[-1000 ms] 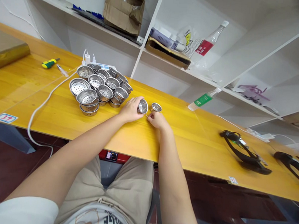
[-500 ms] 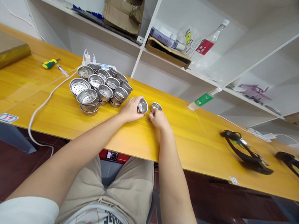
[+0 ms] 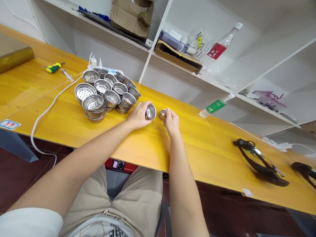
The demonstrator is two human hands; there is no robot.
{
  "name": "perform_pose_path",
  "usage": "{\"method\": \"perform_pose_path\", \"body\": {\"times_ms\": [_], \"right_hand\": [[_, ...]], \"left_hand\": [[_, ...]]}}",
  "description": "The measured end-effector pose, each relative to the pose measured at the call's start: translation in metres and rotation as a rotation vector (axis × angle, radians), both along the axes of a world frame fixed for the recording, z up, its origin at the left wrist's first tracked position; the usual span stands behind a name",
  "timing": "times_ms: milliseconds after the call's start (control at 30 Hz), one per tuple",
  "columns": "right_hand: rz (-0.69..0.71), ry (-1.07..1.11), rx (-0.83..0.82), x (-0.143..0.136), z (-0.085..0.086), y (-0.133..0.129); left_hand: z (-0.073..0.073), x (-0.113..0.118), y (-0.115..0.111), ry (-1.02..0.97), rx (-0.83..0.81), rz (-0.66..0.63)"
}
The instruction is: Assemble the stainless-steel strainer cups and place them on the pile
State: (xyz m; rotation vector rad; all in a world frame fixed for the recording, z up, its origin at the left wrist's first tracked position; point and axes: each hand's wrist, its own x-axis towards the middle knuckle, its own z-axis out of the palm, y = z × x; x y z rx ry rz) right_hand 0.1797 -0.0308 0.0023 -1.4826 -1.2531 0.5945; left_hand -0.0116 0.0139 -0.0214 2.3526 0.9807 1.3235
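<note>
My left hand (image 3: 139,116) is closed round a small perforated metal cup (image 3: 151,112), tilted so that its open mouth faces right. A second perforated metal cup (image 3: 162,114) stands on the table to its right, partly hidden by my right hand (image 3: 172,121). The thumb and fingers of that hand are pinched together at the cup's right side; what is between them is too small to make out. A thin curved wire (image 3: 157,127) lies on the table between my hands. Left of my left hand, several similar cups (image 3: 111,98) stand in stacks.
A white cable (image 3: 38,115) runs from a power strip (image 3: 110,70) over the table's front edge. A screwdriver (image 3: 54,67) lies at the left. On the right are a green-labelled bottle (image 3: 216,106) and a black head strap (image 3: 258,162). White shelving (image 3: 181,86) rises behind.
My right hand has moved up and slightly right, from the front of the second cup to its right side. More of the thin wire shows. My left hand stays on its cup.
</note>
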Motion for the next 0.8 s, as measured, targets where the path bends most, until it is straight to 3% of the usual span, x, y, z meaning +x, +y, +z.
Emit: {"method": "perform_pose_path", "body": {"times_ms": [167,400,800], "right_hand": [[0.156,0.403,0.002,-0.012,0.007,-0.003],[0.382,0.652,-0.125,-0.018,0.016,-0.012],[0.307,0.682,-0.083,-0.014,0.024,-0.015]], "left_hand": [[-0.001,0.001,0.001,-0.007,0.021,-0.029],[0.000,0.001,-0.002,-0.037,-0.020,-0.068],[0.001,0.001,-0.005,-0.048,-0.055,-0.143]]}}
